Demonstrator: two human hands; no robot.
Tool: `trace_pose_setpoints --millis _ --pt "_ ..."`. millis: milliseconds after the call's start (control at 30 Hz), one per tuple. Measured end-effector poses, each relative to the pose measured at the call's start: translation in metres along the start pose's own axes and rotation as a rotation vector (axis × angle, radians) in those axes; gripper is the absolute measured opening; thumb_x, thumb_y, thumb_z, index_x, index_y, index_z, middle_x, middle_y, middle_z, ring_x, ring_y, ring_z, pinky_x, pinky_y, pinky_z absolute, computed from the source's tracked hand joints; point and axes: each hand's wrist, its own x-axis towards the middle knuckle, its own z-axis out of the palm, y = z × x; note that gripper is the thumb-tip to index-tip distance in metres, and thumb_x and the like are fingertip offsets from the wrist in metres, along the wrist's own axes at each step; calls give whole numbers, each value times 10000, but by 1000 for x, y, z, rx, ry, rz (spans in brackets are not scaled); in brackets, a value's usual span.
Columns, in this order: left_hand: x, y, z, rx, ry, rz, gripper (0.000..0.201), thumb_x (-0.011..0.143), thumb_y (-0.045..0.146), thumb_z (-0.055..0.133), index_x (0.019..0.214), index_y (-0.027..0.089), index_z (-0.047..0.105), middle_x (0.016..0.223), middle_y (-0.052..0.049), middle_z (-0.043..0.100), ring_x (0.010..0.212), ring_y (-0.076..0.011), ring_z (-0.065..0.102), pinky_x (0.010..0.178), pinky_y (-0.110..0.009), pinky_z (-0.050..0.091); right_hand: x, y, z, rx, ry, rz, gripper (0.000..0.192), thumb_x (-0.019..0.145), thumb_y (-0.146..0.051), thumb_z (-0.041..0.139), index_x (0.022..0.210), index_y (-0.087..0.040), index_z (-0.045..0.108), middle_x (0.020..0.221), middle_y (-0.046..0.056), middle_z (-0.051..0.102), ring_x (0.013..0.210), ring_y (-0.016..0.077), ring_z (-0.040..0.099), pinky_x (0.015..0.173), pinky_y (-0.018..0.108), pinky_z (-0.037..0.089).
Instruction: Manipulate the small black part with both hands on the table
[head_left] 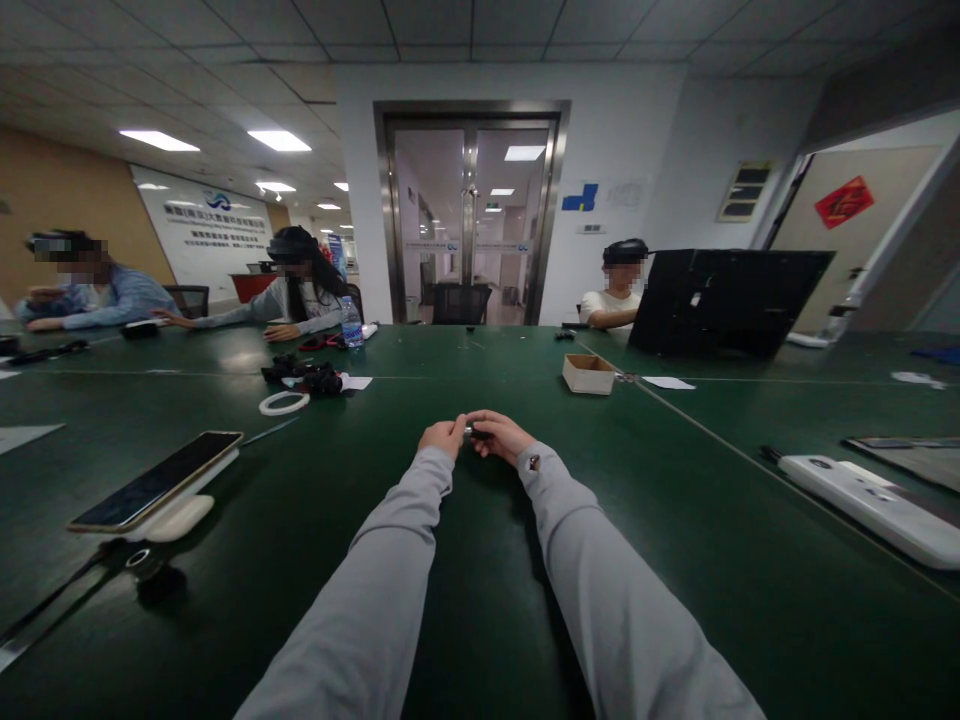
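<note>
Holds a small dark object (481, 434) with a silvery end between both hands, nearer than the small box (589, 374) and to its left. Grasps the dark part with the right hand (505, 437), with fingers curled and closed round it. Pinches at the silvery end with the left hand (442, 437), with thumb and fingers drawn together; cannot tell exactly which fingertips touch, or how firmly. Brings both hands almost together at the object, over the green table (652, 480). Shows, farther left of the box, a white ring (271, 411); nearer and to its right, a white device (870, 505); beyond and right of it, a black monitor (731, 300).
</note>
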Motion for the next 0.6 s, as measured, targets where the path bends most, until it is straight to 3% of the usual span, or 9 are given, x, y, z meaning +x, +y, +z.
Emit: trace_pose_setpoints --millis 233,433,600 --pt "2 -2 1 7 -4 14 540 813 519 270 591 188 634 602 -37 620 585 -144 537 536 -240 326 -2 0 -2 47 -30 -35 283 700 -65 546 969 -153 521 637 7 598 496 92 559 404 160 434" --pt "3 -3 1 4 23 32 553 816 518 255 564 183 617 588 -40 613 579 -142 534 537 -240 318 -2 -2 1 70 -8 -2 157 838 -260 491 932 -140 529 638 44 600 503 119 579 440 209 472" --pt "4 -3 2 26 5 28 557 816 521 251 581 184 626 604 -44 627 592 -145 546 538 -239 325 1 -1 -1 53 -2 6 122 840 -226 493 910 -144 549 563 25 573 473 114 560 421 201 450"
